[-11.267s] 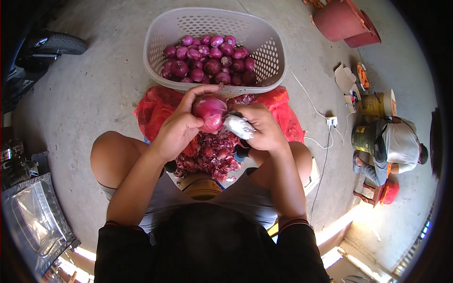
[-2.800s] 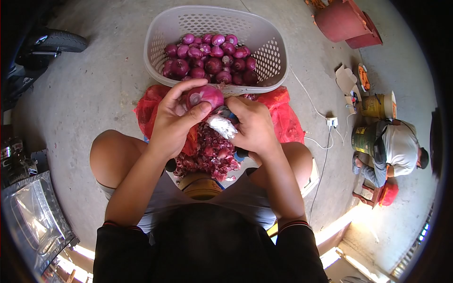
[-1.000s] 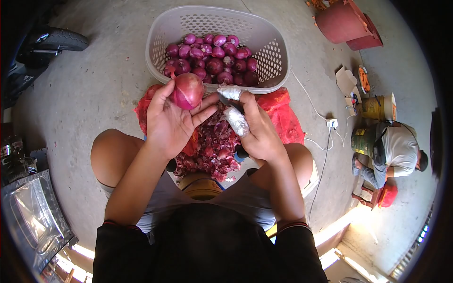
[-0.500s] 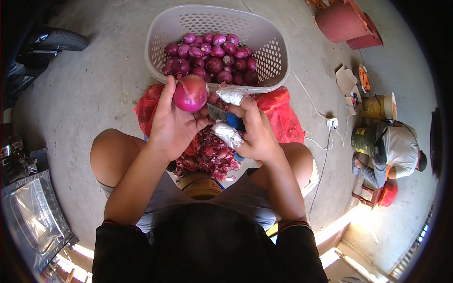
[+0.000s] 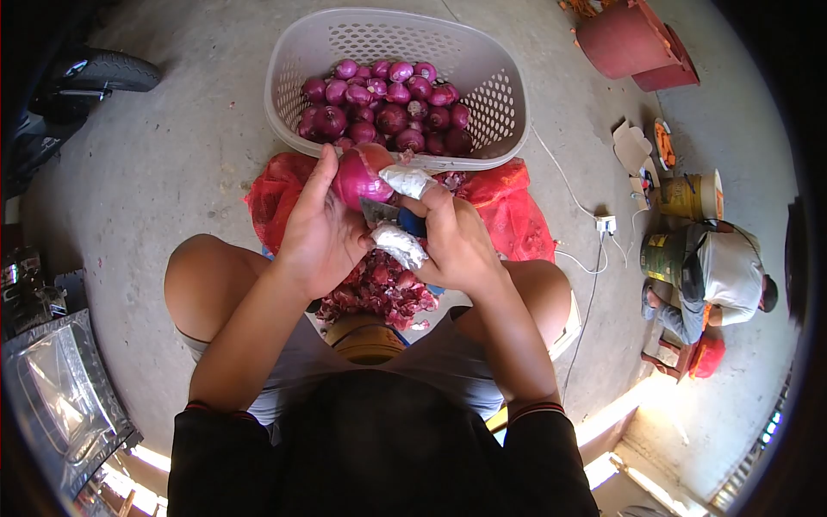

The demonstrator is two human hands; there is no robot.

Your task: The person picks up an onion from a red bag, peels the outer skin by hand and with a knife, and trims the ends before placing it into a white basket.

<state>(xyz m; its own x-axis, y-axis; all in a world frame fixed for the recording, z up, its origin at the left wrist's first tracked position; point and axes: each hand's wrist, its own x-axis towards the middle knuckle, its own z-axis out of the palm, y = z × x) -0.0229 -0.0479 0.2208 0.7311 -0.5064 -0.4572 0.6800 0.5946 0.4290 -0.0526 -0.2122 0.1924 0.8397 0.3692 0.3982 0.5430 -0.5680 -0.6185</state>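
A red onion (image 5: 362, 177) is held in my left hand (image 5: 317, 233), its thumb along the left side. My right hand (image 5: 457, 237) grips a knife with a blue handle (image 5: 412, 223); the short blade (image 5: 377, 211) is against the lower right of the onion. White wrapping covers the thumb and a finger of my right hand, and the wrapped upper digit (image 5: 407, 181) touches the onion's right side. Below my hands lies a heap of onion skins (image 5: 383, 289). Just beyond them, a grey basket (image 5: 396, 30) holds several purple onions (image 5: 392, 119).
Red mesh bags (image 5: 521, 224) lie on both sides of the skins. At right are white cables, a power socket (image 5: 606, 224), buckets (image 5: 689, 196) and a bent-over person (image 5: 730, 267). A motorcycle wheel (image 5: 112, 71) is at upper left, red tubs (image 5: 624, 39) at upper right.
The onion has moved slightly right and turned in my left hand. My right hand has brought the blade and its wrapped digits left, against the onion.
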